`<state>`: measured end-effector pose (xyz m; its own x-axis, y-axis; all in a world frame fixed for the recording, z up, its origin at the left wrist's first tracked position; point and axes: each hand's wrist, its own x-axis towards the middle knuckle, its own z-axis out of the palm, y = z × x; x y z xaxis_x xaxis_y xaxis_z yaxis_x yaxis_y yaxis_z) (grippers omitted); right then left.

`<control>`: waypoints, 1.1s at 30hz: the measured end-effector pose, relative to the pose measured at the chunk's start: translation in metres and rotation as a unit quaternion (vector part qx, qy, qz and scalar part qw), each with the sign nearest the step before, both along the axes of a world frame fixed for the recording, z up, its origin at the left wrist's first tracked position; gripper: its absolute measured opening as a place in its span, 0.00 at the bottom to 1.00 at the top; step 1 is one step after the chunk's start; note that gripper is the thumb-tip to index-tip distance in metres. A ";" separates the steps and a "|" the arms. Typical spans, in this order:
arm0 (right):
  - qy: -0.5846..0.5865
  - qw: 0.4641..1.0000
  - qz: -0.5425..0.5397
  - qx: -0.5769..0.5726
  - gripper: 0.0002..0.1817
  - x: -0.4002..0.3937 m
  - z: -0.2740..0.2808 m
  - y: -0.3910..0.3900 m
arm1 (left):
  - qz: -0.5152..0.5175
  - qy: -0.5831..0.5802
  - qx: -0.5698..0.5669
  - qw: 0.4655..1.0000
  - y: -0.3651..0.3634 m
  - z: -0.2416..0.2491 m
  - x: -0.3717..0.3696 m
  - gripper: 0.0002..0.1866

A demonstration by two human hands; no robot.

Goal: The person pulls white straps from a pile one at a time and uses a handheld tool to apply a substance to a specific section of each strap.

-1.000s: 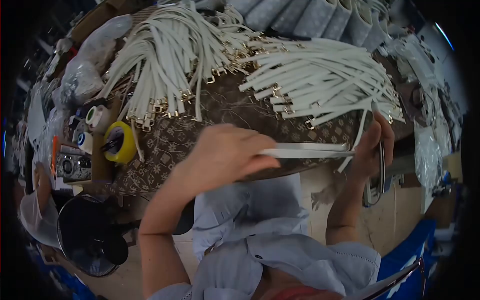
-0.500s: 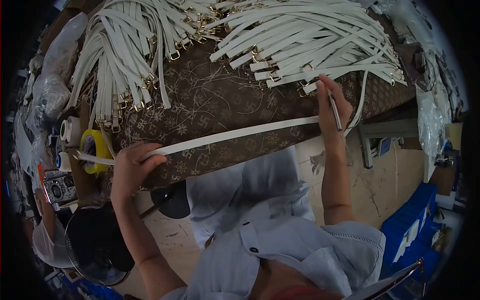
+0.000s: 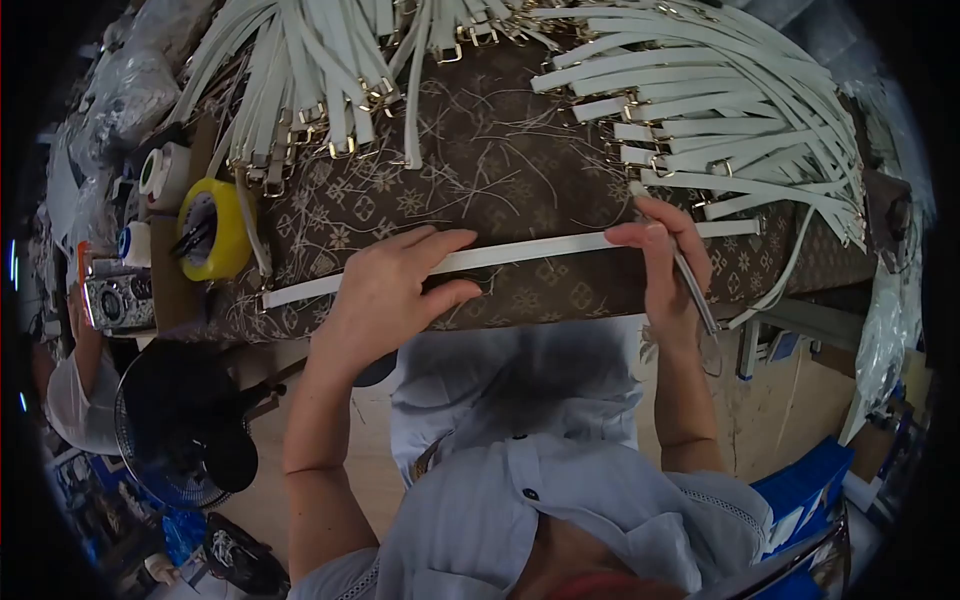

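A single white strap (image 3: pixel 530 249) runs across the brown patterned surface (image 3: pixel 470 215), close to its near edge. My left hand (image 3: pixel 385 285) rests over the strap left of its middle, thumb and fingers spread apart on either side of it. At the strap's right part is my right hand (image 3: pixel 668 265), its fingertips at the strap and a slim metal tool (image 3: pixel 697 292) held against the palm, pointing down. Loose thread ends (image 3: pixel 480 180) lie beyond the strap. Many white straps with gold buckles lie in a left pile (image 3: pixel 290 80) and a right pile (image 3: pixel 740 110).
A yellow tape roll (image 3: pixel 217 230), white spools (image 3: pixel 165 175) and a small patterned box (image 3: pixel 118 300) stand at the left. A black fan (image 3: pixel 180 430) is below them, near another person's arm and white clothing (image 3: pixel 80 400). Blue bins (image 3: pixel 800 500) are at the lower right.
My left hand has moved right along the strap and opened. The strap now lies flatter on the surface, its left end lower on the cloth. The view has shifted.
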<state>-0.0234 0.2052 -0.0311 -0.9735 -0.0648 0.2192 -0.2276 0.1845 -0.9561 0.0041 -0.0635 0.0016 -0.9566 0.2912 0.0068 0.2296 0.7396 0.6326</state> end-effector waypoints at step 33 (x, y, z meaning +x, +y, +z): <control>0.067 0.992 -0.065 0.090 0.17 0.005 -0.002 0.003 | 0.064 0.201 -0.156 0.965 -0.067 -0.013 0.055 0.10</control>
<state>-0.0186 0.2086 -0.0335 -0.9389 0.0096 0.3440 -0.3140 0.3856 -0.8676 0.0590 -0.1305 -0.0110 -0.9231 0.2184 0.3165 0.3044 0.9180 0.2541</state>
